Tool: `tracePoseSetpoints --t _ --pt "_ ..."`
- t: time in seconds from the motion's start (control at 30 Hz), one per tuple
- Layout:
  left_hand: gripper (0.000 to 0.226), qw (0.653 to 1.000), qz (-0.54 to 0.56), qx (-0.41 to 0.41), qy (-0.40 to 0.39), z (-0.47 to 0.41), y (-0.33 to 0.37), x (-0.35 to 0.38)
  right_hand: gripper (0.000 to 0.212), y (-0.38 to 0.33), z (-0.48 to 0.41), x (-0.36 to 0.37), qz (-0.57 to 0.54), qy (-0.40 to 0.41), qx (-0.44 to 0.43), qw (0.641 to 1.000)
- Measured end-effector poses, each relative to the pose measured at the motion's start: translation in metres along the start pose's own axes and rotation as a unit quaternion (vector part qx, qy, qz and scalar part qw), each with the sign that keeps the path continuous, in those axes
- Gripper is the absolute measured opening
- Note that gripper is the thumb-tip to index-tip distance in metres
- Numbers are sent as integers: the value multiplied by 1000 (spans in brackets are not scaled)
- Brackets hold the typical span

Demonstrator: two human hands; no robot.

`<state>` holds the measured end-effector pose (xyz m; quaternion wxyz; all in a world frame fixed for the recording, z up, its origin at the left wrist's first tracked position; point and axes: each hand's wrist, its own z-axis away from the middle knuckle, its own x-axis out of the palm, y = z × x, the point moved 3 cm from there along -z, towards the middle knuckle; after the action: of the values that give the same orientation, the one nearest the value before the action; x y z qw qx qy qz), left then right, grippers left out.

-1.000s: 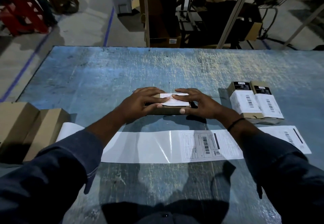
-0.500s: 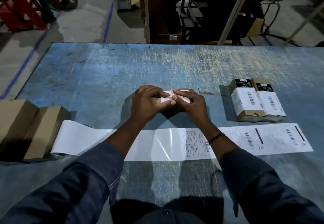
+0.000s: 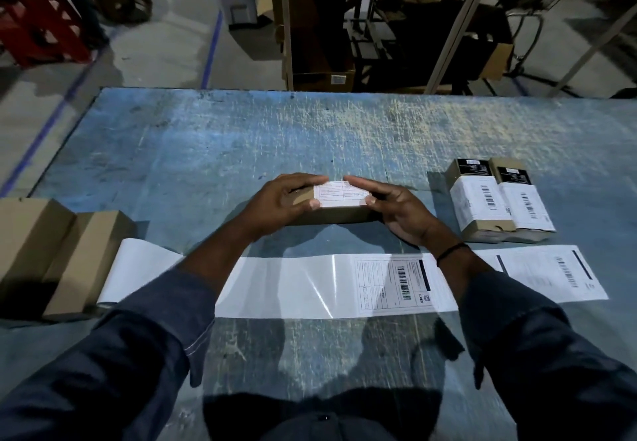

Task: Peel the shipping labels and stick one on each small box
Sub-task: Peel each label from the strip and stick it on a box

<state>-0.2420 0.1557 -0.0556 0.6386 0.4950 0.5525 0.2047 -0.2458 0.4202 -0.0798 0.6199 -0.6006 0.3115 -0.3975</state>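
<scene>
A small brown box (image 3: 339,214) lies sideways at the table's middle with a white shipping label (image 3: 339,194) on its top. My left hand (image 3: 279,204) grips its left end, thumb on the label's near edge. My right hand (image 3: 396,211) holds the right end, fingers laid across the label. The label strip (image 3: 310,285) runs left to right between me and the box; its left part is bare backing, and printed labels (image 3: 393,283) remain toward the right. Two labelled small boxes (image 3: 499,202) lie side by side at the right.
Two plain brown boxes (image 3: 51,254) stand at the table's left edge, over the strip's end. The worn blue table (image 3: 241,137) ends a little beyond the hands. Behind it stand metal shelving (image 3: 379,27) and, far left, a red crate (image 3: 38,27).
The box was tipped up between both hands half a second ago; now it lies flat on the table again, with the hands spread apart to its two ends.
</scene>
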Motion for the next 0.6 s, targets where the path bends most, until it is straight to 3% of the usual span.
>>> tracePoseSetpoints --t 0.1,0.2,0.3,0.37,0.4,0.47,0.6 --pt "46 996 -87 7 -11 0 -3 -2 54 -2 1 5 -10 36 -5 999" --pt "55 938 -341 67 16 6 -6 7 50 4 9 16 212 116 -44 969" --pt "56 861 -485 107 107 20 0 24 49 15 19 34 474 228 -159 836" --pt "50 834 -515 127 151 27 0 35 53 27 21 45 575 285 -197 741" --pt "46 822 -525 137 173 30 1 37 56 31 21 48 602 299 -200 713" --pt "38 798 -535 165 220 34 2 37 60 30 21 48 621 312 -200 690" --pt "19 771 -508 228 310 39 15 30 44 22 28 46 602 320 -238 692"
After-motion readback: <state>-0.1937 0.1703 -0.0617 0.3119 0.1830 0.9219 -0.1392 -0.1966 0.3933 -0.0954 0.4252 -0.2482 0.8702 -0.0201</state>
